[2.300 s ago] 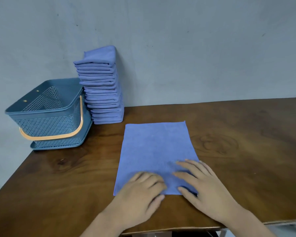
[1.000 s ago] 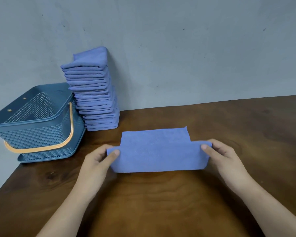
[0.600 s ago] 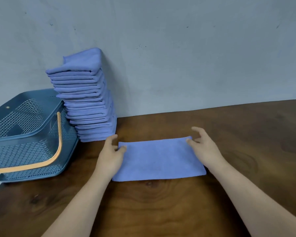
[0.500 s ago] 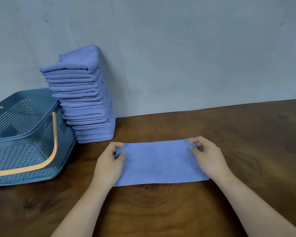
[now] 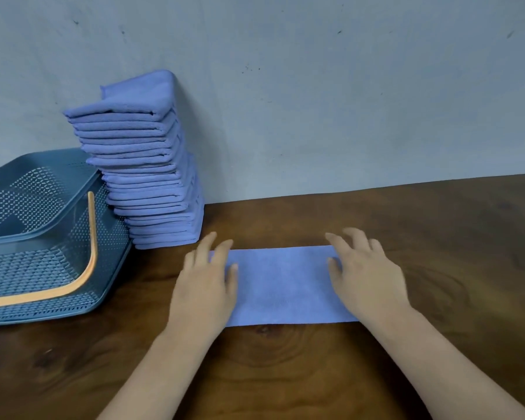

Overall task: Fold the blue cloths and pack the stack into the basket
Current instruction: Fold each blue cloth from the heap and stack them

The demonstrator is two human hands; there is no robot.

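A blue cloth (image 5: 281,284), folded into a wide strip, lies flat on the brown wooden table (image 5: 285,368). My left hand (image 5: 205,283) rests flat on its left end with fingers spread. My right hand (image 5: 365,274) rests flat on its right end, fingers straight. A tall stack of folded blue cloths (image 5: 146,168) leans against the wall at the back left. A blue perforated basket (image 5: 43,244) with an orange handle stands to the left of the stack; what I see of its inside holds nothing.
A grey-blue wall (image 5: 315,101) runs right behind the table. The basket sits at the table's left edge and touches the stack's foot. Bare wood stretches to the right of the cloth and in front of it.
The near half of the cloth was lifted and folded away from me onto the far half. My hands then let go of the corners and now lie flat on the strip's ends.
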